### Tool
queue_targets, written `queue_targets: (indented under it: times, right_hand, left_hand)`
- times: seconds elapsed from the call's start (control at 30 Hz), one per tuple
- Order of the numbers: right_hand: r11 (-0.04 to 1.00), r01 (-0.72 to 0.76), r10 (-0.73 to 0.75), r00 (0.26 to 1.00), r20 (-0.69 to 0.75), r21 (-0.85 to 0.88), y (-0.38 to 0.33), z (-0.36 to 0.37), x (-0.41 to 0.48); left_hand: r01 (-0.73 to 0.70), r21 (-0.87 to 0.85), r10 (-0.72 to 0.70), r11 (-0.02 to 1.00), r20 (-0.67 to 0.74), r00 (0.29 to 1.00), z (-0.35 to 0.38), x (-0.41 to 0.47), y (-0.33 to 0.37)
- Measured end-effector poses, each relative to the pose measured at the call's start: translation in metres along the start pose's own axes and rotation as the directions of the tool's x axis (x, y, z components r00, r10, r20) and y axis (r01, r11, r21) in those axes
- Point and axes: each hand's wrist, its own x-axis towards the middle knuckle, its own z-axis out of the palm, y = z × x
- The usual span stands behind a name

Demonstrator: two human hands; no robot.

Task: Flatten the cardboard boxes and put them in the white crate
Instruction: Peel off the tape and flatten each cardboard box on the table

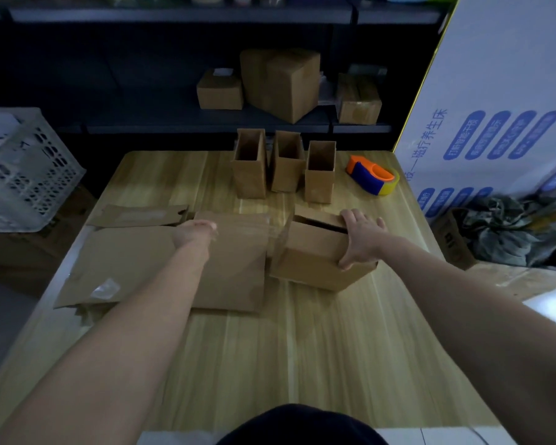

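A light wooden table (302, 348) with long stripes stands in a dim room with dark shelves (174, 123) behind. The white crate (29, 175), plastic and full of holes, sits off the table's left side. Three tall brown boxes (249, 168) stand open at the back, near an orange and blue tape holder (371, 176). The right hand (361, 239) grips a tilted cardboard box (312, 258). The left hand (195, 232) is over flat cardboard (135, 261). It is blurry, so I cannot tell its fingers.
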Motion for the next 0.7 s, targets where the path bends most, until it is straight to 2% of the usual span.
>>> queue_targets:
  times: [0.1, 0.13, 0.2, 0.27, 0.33, 0.4, 0.5, 0.6, 0.7]
  right_hand:
    - [1.000, 0.000, 0.000, 1.000, -0.009, 0.022, -0.003, -0.001, 0.005]
    - [0.999, -0.002, 0.002, 1.000, -0.011, 0.044, -0.003, -0.002, 0.005]
    - [0.998, -0.030, 0.031, 0.999, -0.029, 0.057, 0.006, -0.005, 0.003]
    - [0.994, -0.106, 0.106, 0.993, -0.048, 0.002, 0.019, -0.008, -0.004]
    - [0.976, -0.199, 0.192, 0.978, -0.080, -0.088, 0.030, -0.011, -0.010]
    - [0.959, -0.253, 0.241, 0.965, -0.106, -0.129, 0.028, -0.010, -0.011]
    - [0.965, -0.233, 0.218, 0.968, -0.128, -0.122, 0.007, -0.007, -0.005]
    - [0.980, -0.144, 0.122, 0.980, -0.160, -0.134, -0.017, -0.011, -0.001]
    - [0.987, -0.072, 0.046, 0.983, -0.178, -0.141, -0.034, -0.017, -0.001]
  left_hand:
    - [0.027, -0.135, -0.026, 0.990, 0.003, 1.000, 0.004, 0.001, 0.003]
    - [0.038, -0.139, -0.034, 0.989, 0.032, 0.999, 0.001, 0.005, 0.004]
    - [0.060, -0.151, -0.061, 0.987, 0.000, 0.998, -0.007, 0.022, 0.003]
    - [0.057, -0.259, -0.086, 0.964, -0.102, 0.991, -0.015, 0.030, 0.009]
    - [0.032, -0.340, -0.058, 0.940, -0.067, 0.996, -0.019, 0.024, 0.018]
    - [-0.011, -0.302, 0.010, 0.953, -0.005, 1.000, -0.018, 0.016, 0.024]
    - [-0.055, -0.198, 0.088, 0.979, 0.163, 0.983, -0.006, 0.003, 0.023]
    - [-0.115, -0.130, 0.141, 0.985, 0.214, 0.967, 0.002, -0.012, 0.020]
    - [-0.181, -0.093, 0.197, 0.979, 0.207, 0.958, 0.000, -0.019, 0.018]
